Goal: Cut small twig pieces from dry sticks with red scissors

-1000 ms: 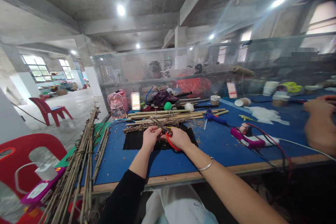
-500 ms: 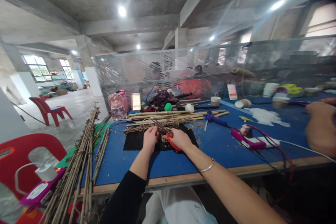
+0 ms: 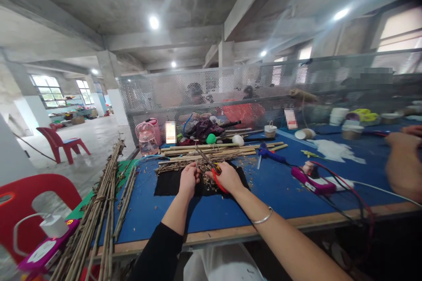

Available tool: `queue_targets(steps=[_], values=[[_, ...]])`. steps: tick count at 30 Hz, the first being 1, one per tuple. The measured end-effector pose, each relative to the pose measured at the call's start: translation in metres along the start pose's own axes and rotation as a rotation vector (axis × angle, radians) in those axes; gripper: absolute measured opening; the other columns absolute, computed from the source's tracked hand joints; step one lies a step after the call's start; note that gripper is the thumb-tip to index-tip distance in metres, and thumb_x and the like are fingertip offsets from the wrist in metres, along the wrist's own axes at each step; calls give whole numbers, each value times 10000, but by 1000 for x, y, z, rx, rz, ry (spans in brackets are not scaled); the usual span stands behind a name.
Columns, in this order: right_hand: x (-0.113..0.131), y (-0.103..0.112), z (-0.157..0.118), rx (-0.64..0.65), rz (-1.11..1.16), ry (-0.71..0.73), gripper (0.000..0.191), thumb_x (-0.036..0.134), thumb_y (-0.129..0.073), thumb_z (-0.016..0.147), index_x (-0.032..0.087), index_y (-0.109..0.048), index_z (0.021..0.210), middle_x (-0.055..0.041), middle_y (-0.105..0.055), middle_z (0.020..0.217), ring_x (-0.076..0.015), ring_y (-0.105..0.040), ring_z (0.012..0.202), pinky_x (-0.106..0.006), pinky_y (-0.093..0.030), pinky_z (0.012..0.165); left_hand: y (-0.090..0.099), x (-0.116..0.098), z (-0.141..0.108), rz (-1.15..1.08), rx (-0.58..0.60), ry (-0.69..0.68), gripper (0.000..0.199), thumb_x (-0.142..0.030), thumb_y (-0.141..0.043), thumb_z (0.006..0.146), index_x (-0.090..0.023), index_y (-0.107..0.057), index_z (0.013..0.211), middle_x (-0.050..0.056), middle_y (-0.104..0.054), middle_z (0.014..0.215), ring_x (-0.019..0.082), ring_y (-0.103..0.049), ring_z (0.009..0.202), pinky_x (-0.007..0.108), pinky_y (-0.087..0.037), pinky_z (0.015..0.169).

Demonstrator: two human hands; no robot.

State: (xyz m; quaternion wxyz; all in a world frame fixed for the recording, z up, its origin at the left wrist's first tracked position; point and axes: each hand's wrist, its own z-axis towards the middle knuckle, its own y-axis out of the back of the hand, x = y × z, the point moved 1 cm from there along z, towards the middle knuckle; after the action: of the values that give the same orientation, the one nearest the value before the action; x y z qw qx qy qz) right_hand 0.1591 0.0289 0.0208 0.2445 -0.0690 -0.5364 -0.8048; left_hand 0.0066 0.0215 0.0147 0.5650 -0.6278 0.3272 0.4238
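Note:
My right hand [image 3: 228, 177] grips a pair of scissors [image 3: 217, 180] by the red handles. Their dark blades point up and to the left, away from me. Beside them my left hand [image 3: 188, 179] is closed in a pinch, fingertips together; what it holds is too small to make out. Both hands are over a black cloth [image 3: 166, 184] strewn with small dry plant bits. Just beyond lie a bunch of thin dry twigs [image 3: 168, 167] and several pale sticks [image 3: 184, 151] on the blue table [image 3: 204, 213].
A bundle of long dry stems [image 3: 95, 210] leans over the table's left end. To the right lie a blue glue gun [image 3: 272, 152], a purple power strip [image 3: 313, 181] with cables, and white plastic [image 3: 336, 149]. A co-worker's arm [image 3: 404, 167] is at the far right.
The scissors' blades have swung upward, away from my left fingertips. My left hand has shifted slightly toward me. The whole view has tilted a little.

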Motion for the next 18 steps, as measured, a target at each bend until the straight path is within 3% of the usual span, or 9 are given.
queue_targets(steps=[6,12,18], values=[[2,-4,-1,-28,-15,104,484,598,-567,683,174,-531,914,-84,-549,959,-210,-518,911,-292,-391,738,-3,3,-1,-77,80,36,354,-180,-719,593,-138,-593,922,42,-644,778,75,-572,617,181,-446,575],[4,-4,-2,-63,-59,127,495,566,-619,641,179,-502,927,-81,-529,983,-231,-495,944,-334,-367,798,-3,7,-3,1,173,28,357,-235,-758,555,-129,-642,875,53,-658,777,103,-592,641,194,-460,563],[5,0,-3,-93,-122,149,563,605,-606,621,168,-490,956,-101,-537,1010,-262,-490,981,-373,-356,829,0,10,-1,28,168,-11,349,-266,-778,510,-124,-673,812,59,-666,758,100,-582,605,201,-459,550]])
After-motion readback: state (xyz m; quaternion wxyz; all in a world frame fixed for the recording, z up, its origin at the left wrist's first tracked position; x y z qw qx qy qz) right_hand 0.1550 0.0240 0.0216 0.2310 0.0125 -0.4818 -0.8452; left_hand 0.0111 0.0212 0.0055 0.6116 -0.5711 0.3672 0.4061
